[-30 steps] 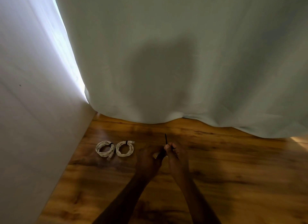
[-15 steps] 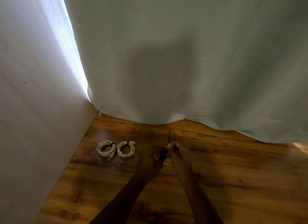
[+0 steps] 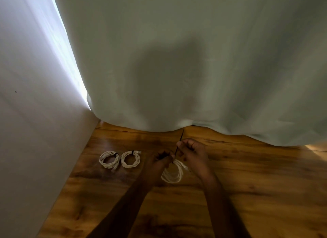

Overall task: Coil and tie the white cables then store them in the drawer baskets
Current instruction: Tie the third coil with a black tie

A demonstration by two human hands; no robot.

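A person's two bare forearms reach forward over a wooden tabletop [image 3: 247, 175] that ends at a pale curtain [image 3: 177, 60]. The left hand [image 3: 157, 162] curls its fingers around the top of a loosely coiled white cable [image 3: 172, 174], which hangs just below and between both hands. The right hand [image 3: 192, 151] pinches a thin black tie [image 3: 179, 144] that rises upward from the coil, seemingly to draw it tight.

The coil looks light and floppy; its loops would likely spring apart if let go, so the sensible hold is at the bunched point where the tie crosses. The thin tie may be slippery and probably needs a firm fingertip pinch.

Well to the left of the left hand, two finished coils, the left tied coil [image 3: 108, 159] and the right tied coil [image 3: 131, 159], lie flat side by side, each with a dark band.

No drawer or basket is in view, so their contents cannot be told.
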